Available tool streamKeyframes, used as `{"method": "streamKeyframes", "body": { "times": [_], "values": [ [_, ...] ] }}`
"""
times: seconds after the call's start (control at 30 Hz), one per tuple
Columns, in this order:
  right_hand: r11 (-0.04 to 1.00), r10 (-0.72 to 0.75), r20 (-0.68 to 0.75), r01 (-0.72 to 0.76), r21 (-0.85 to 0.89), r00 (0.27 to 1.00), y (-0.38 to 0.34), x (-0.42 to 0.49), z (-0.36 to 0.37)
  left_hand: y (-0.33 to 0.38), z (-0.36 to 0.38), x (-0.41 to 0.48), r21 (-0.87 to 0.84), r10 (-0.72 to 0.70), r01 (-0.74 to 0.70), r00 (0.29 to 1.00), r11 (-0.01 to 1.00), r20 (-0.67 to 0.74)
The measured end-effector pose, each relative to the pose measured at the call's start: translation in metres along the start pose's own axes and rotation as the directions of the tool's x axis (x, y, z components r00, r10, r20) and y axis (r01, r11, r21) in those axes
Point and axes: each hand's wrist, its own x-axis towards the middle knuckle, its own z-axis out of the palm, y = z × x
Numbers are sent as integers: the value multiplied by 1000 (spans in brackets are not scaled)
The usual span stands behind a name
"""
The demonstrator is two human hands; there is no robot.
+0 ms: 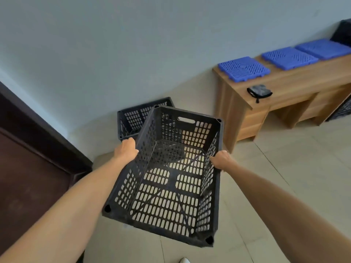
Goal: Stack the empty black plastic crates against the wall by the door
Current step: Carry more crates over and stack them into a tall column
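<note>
One black crate [133, 118] already set on floor against wall by door. Second crate [167, 179] carried above floor, left hand [126, 149] and right hand [221, 160] closed on side rims. Stacking onto first judged remaining.

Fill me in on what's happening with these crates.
A person is carrying an empty black crate with both hands, the left hand on its left wall and the right hand on its right wall. It is held off the floor, not yet set down. A second black crate already sits on the floor against the wall, between the dark door and a wooden desk.
</note>
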Motion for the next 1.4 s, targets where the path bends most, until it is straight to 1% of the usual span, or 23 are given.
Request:
{"method": "streamKeyframes", "body": {
  "times": [0.1,0.17,0.23,0.37,0.43,0.6,0.73,0.83,0.9,1.0,1.1,1.27,1.4],
  "values": [
    [997,-73,20,73,-4,997,-54,21,9,-31,-16,38,-12,-51,50,995,999,-84],
    [993,-115,29,115,-3,993,-85,42,12,-45,-27,69,12,-69,71,990,997,-125],
    [994,-110,31,109,27,993,-114,68,13,-54,-41,103,53,-70,78,988,996,-140],
    [993,-115,49,115,7,992,-166,124,1,-59,-68,178,115,-79,99,983,988,-163],
    [991,-128,32,127,31,991,-188,152,-12,-59,-82,213,116,-84,104,982,988,-170],
    [980,-141,-74,149,129,987,-237,208,-38,-56,-112,292,143,-50,79,980,987,-195],
    [980,-115,-98,129,150,989,-259,237,-52,-48,-125,344,157,-5,34,984,987,-181],
    [979,-58,-131,82,188,990,-268,253,-53,-41,-135,387,169,62,-36,986,985,-152],
    [975,-13,-167,49,215,986,-275,262,-50,-35,-140,417,191,134,-105,980,976,-146],
    [965,70,-213,-12,263,975,-292,275,-43,-27,-146,467,220,241,-210,962,953,-129],
    [946,155,-240,-74,314,958,-314,285,-30,-25,-152,518,250,335,-307,939,918,-75],
    [885,342,-270,-211,415,900,-358,284,12,-33,-154,583,299,485,-473,874,829,37],
    [825,461,-315,-270,497,830,-383,284,30,-31,-153,620,306,548,-554,829,774,113]
  ]
}}
